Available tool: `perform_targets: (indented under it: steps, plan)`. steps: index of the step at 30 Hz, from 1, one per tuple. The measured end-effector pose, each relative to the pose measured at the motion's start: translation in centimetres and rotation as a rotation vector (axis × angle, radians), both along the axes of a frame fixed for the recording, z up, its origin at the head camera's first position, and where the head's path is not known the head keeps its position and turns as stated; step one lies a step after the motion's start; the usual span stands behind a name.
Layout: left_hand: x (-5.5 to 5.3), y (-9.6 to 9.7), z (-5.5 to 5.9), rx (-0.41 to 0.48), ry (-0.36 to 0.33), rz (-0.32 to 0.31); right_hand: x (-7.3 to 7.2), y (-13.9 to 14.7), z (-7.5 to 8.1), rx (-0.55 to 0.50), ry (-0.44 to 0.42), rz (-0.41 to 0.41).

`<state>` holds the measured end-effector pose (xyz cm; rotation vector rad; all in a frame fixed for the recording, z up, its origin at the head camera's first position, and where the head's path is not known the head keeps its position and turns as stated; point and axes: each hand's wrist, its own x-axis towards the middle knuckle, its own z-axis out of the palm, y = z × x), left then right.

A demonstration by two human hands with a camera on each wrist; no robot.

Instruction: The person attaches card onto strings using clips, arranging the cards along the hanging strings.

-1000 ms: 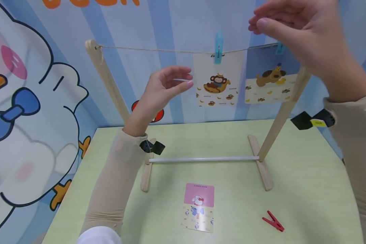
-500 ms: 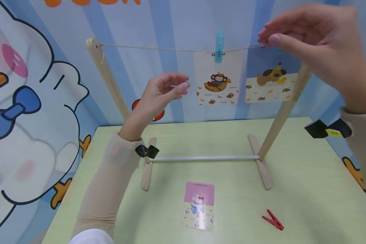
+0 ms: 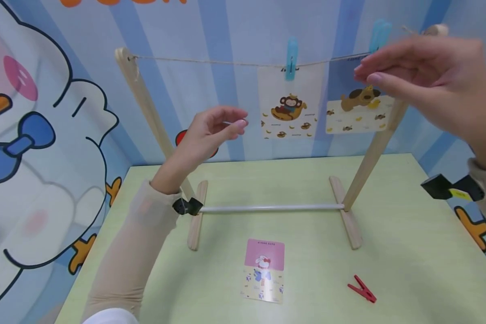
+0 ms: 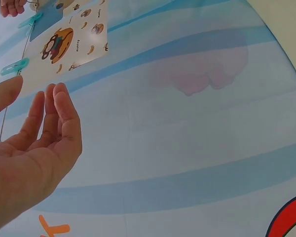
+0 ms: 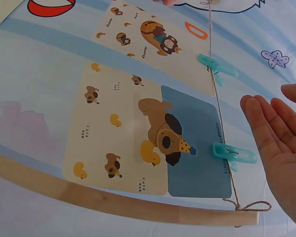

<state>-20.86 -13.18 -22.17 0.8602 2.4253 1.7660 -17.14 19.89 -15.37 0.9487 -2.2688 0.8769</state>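
Note:
My left hand [image 3: 212, 135] hovers left of the monkey card [image 3: 290, 105], fingers loosely bent and holding nothing. A blue clothespin [image 3: 291, 58] fastens that card to the string [image 3: 210, 61]. On the right hangs the dog card [image 3: 354, 112], under a second blue clothespin [image 3: 380, 35]. My right hand [image 3: 433, 81] is in front of this card's upper right part in the head view, also holding nothing. In the right wrist view, the clothespin [image 5: 234, 153] grips the dog card's edge, and the fingers are apart from it. A pink rabbit card [image 3: 263, 270] and a red clothespin [image 3: 362, 289] lie on the table.
A wooden stand carries the string between its left post [image 3: 146, 103] and right post [image 3: 374, 157]. A white rod [image 3: 267, 208] joins its feet near the back of the pale green table [image 3: 308, 243]. Behind is a striped, cartoon-printed backdrop [image 3: 235, 27].
My right hand has moved down and to the right, uncovering the right clothespin. My left hand has dropped slightly, down and left. The cards stay hanging.

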Motion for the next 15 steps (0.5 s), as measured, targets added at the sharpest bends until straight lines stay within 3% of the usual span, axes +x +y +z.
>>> perform_targets:
  steps: [5, 12, 15]
  plan:
    - [0.2, -0.3, -0.6, -0.061, -0.007, 0.013, 0.1, 1.0, -1.2, -0.002, -0.069, -0.042]
    - [-0.8, -1.3, -3.6, -0.156, -0.002, 0.009, 0.4, 2.0, -2.9, 0.036, -0.101, -0.063]
    - [-0.7, -1.7, -4.4, -0.173, 0.002, -0.007, 0.5, 2.4, -3.6, 0.052, -0.104, -0.058]
